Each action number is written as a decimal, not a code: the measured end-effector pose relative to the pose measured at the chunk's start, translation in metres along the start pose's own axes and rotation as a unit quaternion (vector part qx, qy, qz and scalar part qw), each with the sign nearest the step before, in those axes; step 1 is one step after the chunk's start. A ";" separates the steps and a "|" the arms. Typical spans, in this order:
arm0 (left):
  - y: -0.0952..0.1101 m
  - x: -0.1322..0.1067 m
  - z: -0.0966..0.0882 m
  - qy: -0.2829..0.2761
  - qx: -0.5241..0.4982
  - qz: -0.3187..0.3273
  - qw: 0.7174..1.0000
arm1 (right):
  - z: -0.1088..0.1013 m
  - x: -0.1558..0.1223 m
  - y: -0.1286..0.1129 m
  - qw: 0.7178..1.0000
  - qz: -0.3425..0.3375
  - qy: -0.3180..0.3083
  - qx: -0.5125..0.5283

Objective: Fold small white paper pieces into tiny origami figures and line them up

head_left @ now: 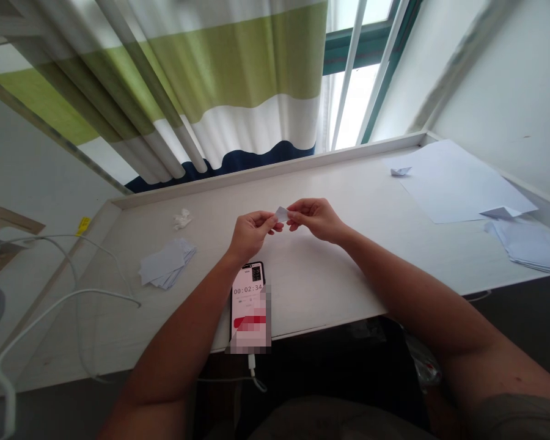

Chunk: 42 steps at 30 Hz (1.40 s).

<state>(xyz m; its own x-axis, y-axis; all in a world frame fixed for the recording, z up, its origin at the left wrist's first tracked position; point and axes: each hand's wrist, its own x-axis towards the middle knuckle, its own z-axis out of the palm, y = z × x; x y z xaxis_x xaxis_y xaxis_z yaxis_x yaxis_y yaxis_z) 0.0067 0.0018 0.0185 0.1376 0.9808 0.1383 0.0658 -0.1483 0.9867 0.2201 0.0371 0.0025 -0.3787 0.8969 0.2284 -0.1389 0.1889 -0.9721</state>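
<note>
A small folded piece of white paper [282, 214] is held up over the middle of the white table. My left hand [251, 233] pinches its left side between thumb and fingers. From the right, my right hand [318, 219] pinches the other edge. The fingertips cover parts of the paper, so its full shape is hidden. Just below my left wrist lies a phone [249, 305] with a timer on its screen and a white cable [252, 363] plugged into its lower end.
Left on the table [348, 263] are a stack of paper pieces [167, 263] and a crumpled tissue [182, 219]. To the right lie a small folded paper boat [400, 172], a large white sheet [462, 180] and another paper stack [529, 244]. White cables [68, 299] loop at the left edge.
</note>
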 end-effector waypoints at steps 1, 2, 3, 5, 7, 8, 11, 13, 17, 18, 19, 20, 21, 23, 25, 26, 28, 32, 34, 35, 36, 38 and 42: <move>0.000 0.000 0.000 0.001 0.001 -0.001 1.000 | 0.000 0.000 0.001 1.000 0.000 0.001 -0.004; 0.000 0.000 0.000 0.001 0.002 -0.001 1.000 | -0.001 0.000 0.001 1.000 0.000 0.000 -0.005; -0.001 0.000 0.000 0.000 0.001 -0.002 1.000 | -0.001 0.000 0.002 1.000 -0.001 -0.001 -0.006; -0.002 0.001 0.000 -0.001 0.000 0.000 1.000 | 0.000 0.001 0.003 1.000 -0.005 -0.003 -0.004; -0.003 0.001 -0.001 -0.001 -0.001 0.006 1.000 | 0.001 0.000 0.004 1.000 -0.011 -0.003 -0.002; -0.003 0.001 0.000 0.000 0.000 0.009 1.000 | 0.001 0.000 0.005 1.000 -0.013 -0.001 -0.003; -0.003 0.001 0.000 -0.004 0.011 0.008 1.000 | 0.001 0.000 0.005 1.000 -0.015 -0.004 -0.009; -0.003 0.001 -0.001 -0.016 0.019 0.010 1.000 | 0.000 0.000 0.005 1.000 -0.013 -0.012 -0.014; -0.003 0.002 -0.002 -0.028 0.022 0.021 0.999 | -0.001 0.000 0.003 1.000 -0.014 -0.013 -0.010; -0.003 0.001 -0.002 -0.028 0.023 0.020 0.999 | -0.001 0.000 0.003 1.000 -0.014 -0.013 -0.009; -0.003 0.001 -0.002 -0.027 0.025 0.017 0.999 | 0.000 0.000 0.003 1.000 -0.013 -0.014 -0.009; -0.004 0.001 -0.002 -0.028 0.028 0.016 0.999 | 0.000 0.000 0.003 1.000 -0.011 -0.018 -0.010; -0.004 0.001 -0.002 -0.031 0.031 0.016 0.999 | 0.000 0.000 0.002 1.000 -0.009 -0.022 -0.011; -0.005 0.001 -0.001 -0.039 0.036 0.021 0.998 | 0.001 -0.001 0.002 0.999 -0.003 -0.032 -0.012; -0.005 0.001 -0.001 -0.043 0.037 0.024 0.998 | 0.002 -0.001 0.001 0.999 -0.001 -0.038 -0.014; -0.005 0.001 -0.001 -0.041 0.035 0.024 0.998 | 0.002 -0.002 0.000 0.999 -0.002 -0.039 -0.015; -0.006 0.001 -0.001 -0.034 0.029 0.021 0.999 | 0.002 -0.002 -0.001 0.999 -0.003 -0.041 -0.018; -0.006 0.001 -0.002 -0.036 0.021 0.010 0.999 | 0.002 -0.002 0.000 0.999 -0.012 -0.034 -0.018; -0.006 0.001 -0.002 -0.035 0.019 0.006 0.999 | 0.003 -0.003 0.000 0.999 -0.023 -0.033 -0.019; -0.005 0.001 -0.003 -0.033 0.017 0.004 0.999 | 0.003 -0.003 0.001 0.999 -0.028 -0.035 -0.023; -0.005 0.001 -0.003 -0.032 0.015 0.002 0.999 | 0.003 -0.003 0.001 0.998 -0.031 -0.038 -0.031; -0.004 0.001 -0.003 -0.030 0.009 -0.005 1.000 | 0.002 -0.004 0.002 0.997 -0.034 -0.041 -0.055; -0.003 0.001 -0.003 -0.039 -0.004 -0.014 0.999 | 0.001 -0.005 0.004 0.995 -0.036 -0.041 -0.087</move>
<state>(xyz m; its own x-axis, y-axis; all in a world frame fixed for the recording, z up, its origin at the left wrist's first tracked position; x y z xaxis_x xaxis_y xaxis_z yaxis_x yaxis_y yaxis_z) 0.0033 0.0042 0.0157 0.2131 0.9716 0.1033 0.0633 -0.1193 0.9908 0.2201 0.0330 -0.0019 -0.4477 0.8446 0.2937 -0.0111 0.3232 -0.9463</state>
